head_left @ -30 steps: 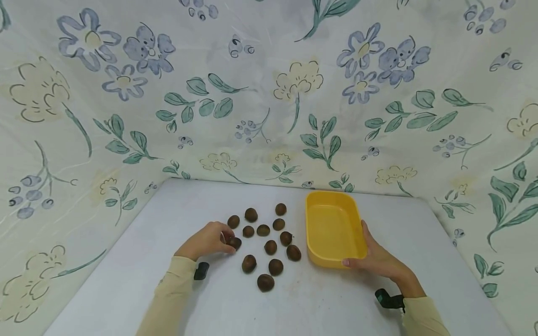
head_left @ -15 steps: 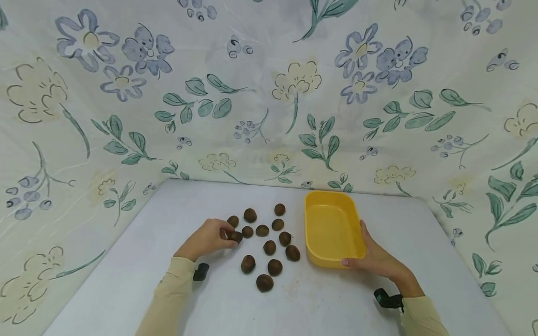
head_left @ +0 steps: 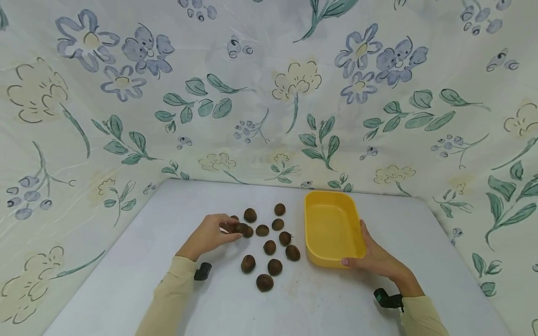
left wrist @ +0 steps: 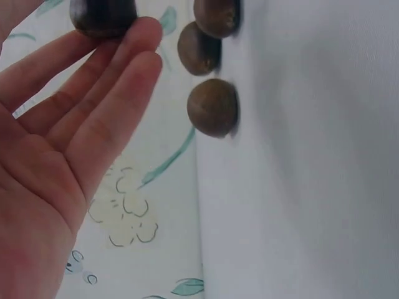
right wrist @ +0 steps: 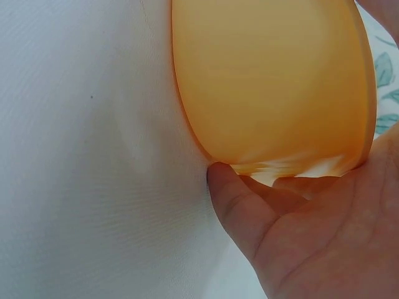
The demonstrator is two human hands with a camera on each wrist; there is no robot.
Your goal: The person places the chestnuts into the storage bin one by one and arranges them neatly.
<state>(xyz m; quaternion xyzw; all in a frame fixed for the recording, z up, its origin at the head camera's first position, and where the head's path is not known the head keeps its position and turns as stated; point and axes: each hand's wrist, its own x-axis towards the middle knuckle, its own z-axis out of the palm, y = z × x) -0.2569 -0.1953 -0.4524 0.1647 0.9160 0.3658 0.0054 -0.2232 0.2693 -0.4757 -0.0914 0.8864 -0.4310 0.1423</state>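
My left hand point(head_left: 210, 236) pinches a dark, glossy chestnut point(head_left: 241, 228) between thumb and fingertips, just above the table. In the left wrist view this chestnut point(left wrist: 104, 15) is partly cut off at the top, with the fingers point(left wrist: 118, 118) reaching up under it. Several more brown chestnuts point(head_left: 270, 247) lie scattered to the right of the hand. One chestnut point(head_left: 250, 215) sits just beyond its fingertips. A yellow plastic box point(head_left: 335, 233) with nothing in it stands right of the chestnuts. My right hand point(head_left: 380, 259) grips its near right corner, thumb at the front wall and fingers along the side.
All of this stands on a white table point(head_left: 328, 308). Behind and at both sides hangs a pale cloth point(head_left: 252, 93) with flowers and leaves. Nearest the person lies one chestnut point(head_left: 265, 283). A small black wrist camera point(head_left: 203, 271) hangs under the left forearm.
My left hand has shifted a little right and away from the person with the pinched chestnut, now overlapping another chestnut. The right hand and the yellow box have stayed in place.
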